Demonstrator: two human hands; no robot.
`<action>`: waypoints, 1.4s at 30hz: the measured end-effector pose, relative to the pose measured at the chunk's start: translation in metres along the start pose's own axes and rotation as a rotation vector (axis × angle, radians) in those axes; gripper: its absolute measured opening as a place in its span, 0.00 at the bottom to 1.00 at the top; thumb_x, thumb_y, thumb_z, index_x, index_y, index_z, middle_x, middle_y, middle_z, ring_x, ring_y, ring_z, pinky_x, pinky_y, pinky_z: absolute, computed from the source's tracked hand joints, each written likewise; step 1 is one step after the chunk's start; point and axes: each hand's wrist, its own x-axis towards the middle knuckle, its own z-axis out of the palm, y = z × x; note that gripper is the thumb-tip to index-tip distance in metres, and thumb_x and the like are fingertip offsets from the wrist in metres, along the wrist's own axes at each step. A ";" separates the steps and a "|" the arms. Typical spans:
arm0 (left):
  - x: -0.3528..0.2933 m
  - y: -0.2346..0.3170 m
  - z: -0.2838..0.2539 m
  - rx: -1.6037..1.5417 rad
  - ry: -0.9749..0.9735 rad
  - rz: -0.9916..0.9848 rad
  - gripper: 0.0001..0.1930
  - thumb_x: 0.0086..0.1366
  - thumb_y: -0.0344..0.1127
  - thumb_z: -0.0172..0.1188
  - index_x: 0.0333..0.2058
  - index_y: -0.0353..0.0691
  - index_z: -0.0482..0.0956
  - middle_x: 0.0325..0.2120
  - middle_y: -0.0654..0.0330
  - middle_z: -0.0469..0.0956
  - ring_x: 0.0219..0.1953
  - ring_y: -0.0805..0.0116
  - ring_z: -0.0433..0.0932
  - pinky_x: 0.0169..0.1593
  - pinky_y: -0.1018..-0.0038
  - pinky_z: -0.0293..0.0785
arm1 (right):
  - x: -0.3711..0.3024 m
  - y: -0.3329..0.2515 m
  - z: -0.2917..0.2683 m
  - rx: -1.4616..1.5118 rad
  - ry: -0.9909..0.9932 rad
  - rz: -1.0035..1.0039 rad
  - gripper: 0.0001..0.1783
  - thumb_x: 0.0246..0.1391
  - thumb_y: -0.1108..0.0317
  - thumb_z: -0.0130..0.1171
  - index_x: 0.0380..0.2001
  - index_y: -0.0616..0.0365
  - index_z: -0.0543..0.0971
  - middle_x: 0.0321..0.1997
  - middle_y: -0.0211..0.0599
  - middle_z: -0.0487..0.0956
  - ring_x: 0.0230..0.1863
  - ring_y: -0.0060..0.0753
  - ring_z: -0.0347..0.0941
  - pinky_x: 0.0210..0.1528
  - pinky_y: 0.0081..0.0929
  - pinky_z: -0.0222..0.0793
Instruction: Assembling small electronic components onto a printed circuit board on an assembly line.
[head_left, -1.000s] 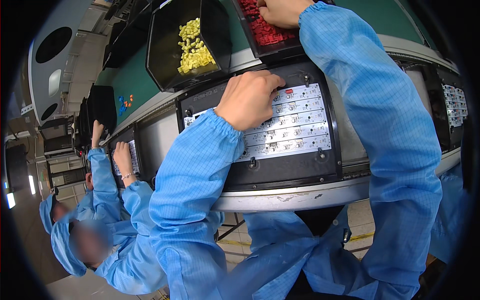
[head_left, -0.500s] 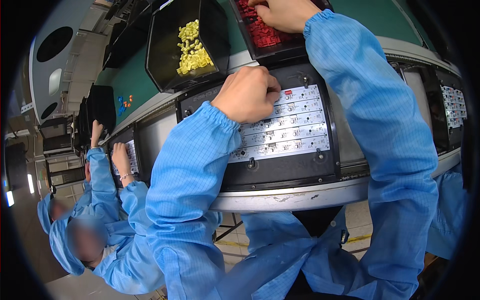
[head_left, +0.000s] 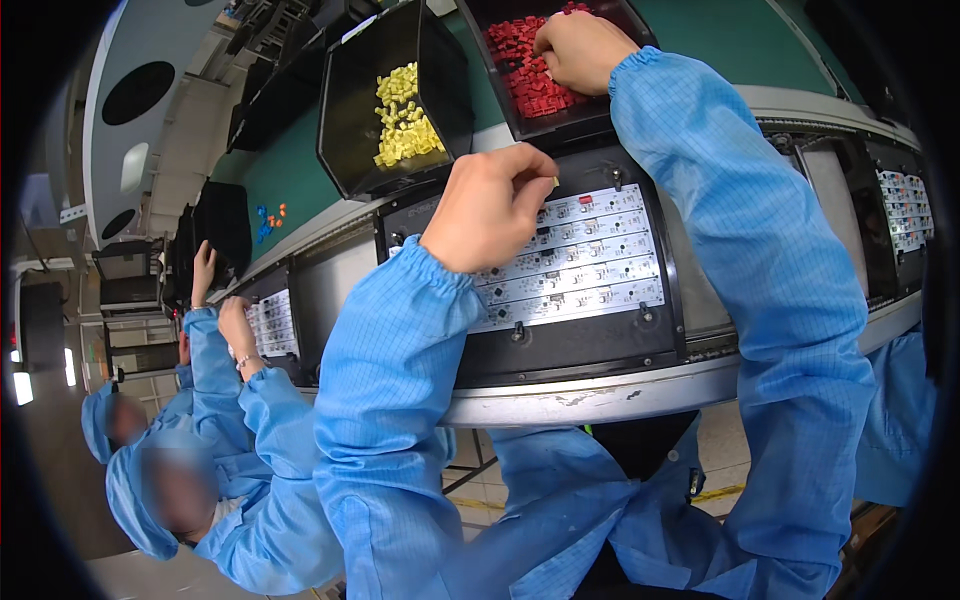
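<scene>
I see left hand (head_left: 492,208) over far-left part of white circuit boards (head_left: 605,255), thumb and forefinger pinched together on small yellow piece (head_left: 556,182). Right hand (head_left: 585,55) reaches into far black bin (head_left: 565,124), fingers bent, tips at red pieces (head_left: 530,80); I cannot tell whether they grip any. Boards lie in rows in black frame (head_left: 590,352), nearer me than bins. Red part (head_left: 586,199) sits on farthest row. To left, second bin (head_left: 350,120) holds yellow pieces (head_left: 408,130).

I miss part of the circuit boards (head_left: 592,250) behind the left grip (head_left: 490,208); my view's top edge crops the red-piece bin (head_left: 566,127).
</scene>
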 end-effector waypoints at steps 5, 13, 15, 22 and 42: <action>-0.001 -0.011 0.003 -0.082 0.026 0.043 0.08 0.61 0.24 0.58 0.39 0.32 0.82 0.25 0.54 0.81 0.26 0.68 0.80 0.34 0.73 0.76 | 0.015 0.000 -0.006 -0.168 -0.429 0.425 0.15 0.55 0.67 0.54 0.43 0.57 0.83 0.41 0.50 0.82 0.44 0.52 0.79 0.52 0.45 0.73; 0.011 0.005 0.017 -0.404 0.053 -0.188 0.07 0.63 0.24 0.59 0.38 0.30 0.82 0.24 0.61 0.80 0.26 0.77 0.77 0.32 0.79 0.75 | 0.016 0.004 -0.019 -0.154 -0.479 0.489 0.13 0.57 0.66 0.56 0.44 0.54 0.82 0.40 0.48 0.82 0.44 0.52 0.79 0.50 0.43 0.74; 0.015 0.006 0.019 -0.490 0.087 -0.203 0.06 0.63 0.24 0.59 0.38 0.30 0.82 0.24 0.62 0.79 0.26 0.78 0.77 0.32 0.80 0.75 | 0.012 0.009 -0.015 -0.136 -0.407 0.461 0.13 0.57 0.68 0.55 0.44 0.55 0.82 0.41 0.48 0.82 0.45 0.51 0.79 0.51 0.42 0.74; 0.027 0.004 0.028 -0.180 0.037 -0.090 0.06 0.57 0.22 0.61 0.34 0.31 0.82 0.25 0.59 0.81 0.27 0.74 0.79 0.33 0.77 0.76 | 0.013 0.012 -0.013 -0.130 -0.317 0.435 0.14 0.58 0.69 0.55 0.45 0.56 0.82 0.42 0.49 0.82 0.45 0.50 0.79 0.53 0.41 0.74; 0.045 0.024 0.040 0.421 -0.218 0.232 0.15 0.52 0.24 0.60 0.41 0.33 0.80 0.36 0.48 0.81 0.38 0.49 0.80 0.43 0.62 0.77 | 0.017 0.007 -0.026 -0.145 -0.364 0.428 0.15 0.56 0.70 0.53 0.45 0.56 0.82 0.42 0.50 0.82 0.45 0.50 0.80 0.53 0.42 0.74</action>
